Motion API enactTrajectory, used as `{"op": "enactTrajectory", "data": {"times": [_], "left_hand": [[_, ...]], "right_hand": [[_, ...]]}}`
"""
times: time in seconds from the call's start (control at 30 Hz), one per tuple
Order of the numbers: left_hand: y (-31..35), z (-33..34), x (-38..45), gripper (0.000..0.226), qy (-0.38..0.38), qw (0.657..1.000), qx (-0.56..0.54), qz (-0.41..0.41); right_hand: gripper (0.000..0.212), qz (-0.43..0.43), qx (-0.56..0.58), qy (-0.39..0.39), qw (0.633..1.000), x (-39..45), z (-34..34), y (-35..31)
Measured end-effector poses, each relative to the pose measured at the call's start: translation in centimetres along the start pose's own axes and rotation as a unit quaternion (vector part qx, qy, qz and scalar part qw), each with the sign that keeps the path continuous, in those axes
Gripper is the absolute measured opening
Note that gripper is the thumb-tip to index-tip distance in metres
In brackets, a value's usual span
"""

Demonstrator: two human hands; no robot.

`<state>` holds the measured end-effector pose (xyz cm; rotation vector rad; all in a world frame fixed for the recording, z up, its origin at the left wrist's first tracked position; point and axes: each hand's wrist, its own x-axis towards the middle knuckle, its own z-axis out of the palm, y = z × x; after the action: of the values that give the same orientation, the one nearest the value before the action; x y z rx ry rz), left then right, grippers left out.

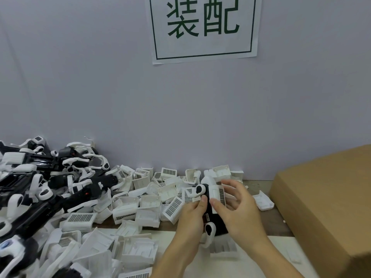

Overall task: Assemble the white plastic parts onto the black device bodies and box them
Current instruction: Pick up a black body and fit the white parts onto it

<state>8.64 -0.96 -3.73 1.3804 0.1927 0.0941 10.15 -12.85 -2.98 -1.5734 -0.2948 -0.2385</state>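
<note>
We hold one black device body (pixel 209 214) low in the view, at about five o'clock from the centre, above the table's near edge. Our left hand (pixel 191 214) grips it from nine o'clock, thumb pressed on its upper face and fingers curled beneath. Our right hand (pixel 239 207) comes in from three o'clock: its thumb lies against a white plastic part (pixel 217 194) at the body's far end, while its fingers spread loosely above, not fully wrapped round anything. Whether the part is seated yet, we cannot tell.

To do this step well, we judge that we should steady the body with the left hand, line the part up squarely with the end, and push evenly with the thumb until it sits flush, not tilted.

Loose white parts (pixel 148 199) lie heaped at nine to twelve o'clock of our hands. More black bodies (pixel 40 189) pile up far at nine o'clock. A cardboard box (pixel 329 201) waits at three o'clock, just beside us.
</note>
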Motion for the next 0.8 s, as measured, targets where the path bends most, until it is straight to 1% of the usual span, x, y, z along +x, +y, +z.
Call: {"op": "enactTrajectory", "data": {"times": [0.07,0.17,0.23,0.33,0.4,0.47,0.6,0.63,0.7,0.77,0.8], "left_hand": [[0.0,0.0,-0.1,0.037,0.008,1.000,-0.007,0.001],[0.0,-0.2,-0.1,0.038,0.016,1.000,-0.018,0.006],[-0.2,-0.2,0.0,0.040,0.013,1.000,-0.020,0.014],[-0.3,-0.2,-0.1,0.045,-0.009,0.999,-0.035,0.021],[-0.3,-0.4,-0.1,0.044,-0.027,0.997,-0.062,0.034],[-0.4,-0.7,-0.2,0.042,-0.037,0.995,-0.072,0.052],[-0.2,-0.6,-0.5,0.034,-0.059,0.993,0.003,0.103],[-0.2,-0.5,-0.6,0.032,-0.054,0.992,0.011,0.110],[-0.3,-0.5,-0.6,0.034,-0.038,0.993,0.001,0.112],[-0.4,-0.5,-0.7,0.033,-0.035,0.993,-0.014,0.108],[-0.3,-0.5,-0.7,0.030,-0.040,0.993,-0.021,0.105]], "right_hand": [[0.045,0.007,-0.025,-0.009,1.000,0.0,0.0,0.1],[0.048,0.028,-0.031,-0.041,0.998,-0.1,0.0,0.3],[0.048,0.023,-0.030,-0.033,0.999,-0.1,0.1,0.3],[0.038,0.008,-0.051,-0.024,0.998,-0.2,0.2,0.3],[0.039,0.002,-0.072,-0.053,0.996,-0.3,0.0,0.3],[0.042,-0.004,-0.069,-0.078,0.995,-0.4,-0.3,0.3],[0.037,-0.029,-0.033,-0.063,0.997,-0.4,-0.4,0.5],[0.035,-0.026,-0.029,-0.062,0.997,-0.4,-0.5,0.5],[0.033,-0.012,-0.026,-0.091,0.995,-0.3,-0.9,0.7],[0.034,0.041,0.030,-0.129,0.990,-0.1,-1.5,0.6],[0.029,0.069,0.058,-0.137,0.986,0.0,-1.7,0.6]]}}
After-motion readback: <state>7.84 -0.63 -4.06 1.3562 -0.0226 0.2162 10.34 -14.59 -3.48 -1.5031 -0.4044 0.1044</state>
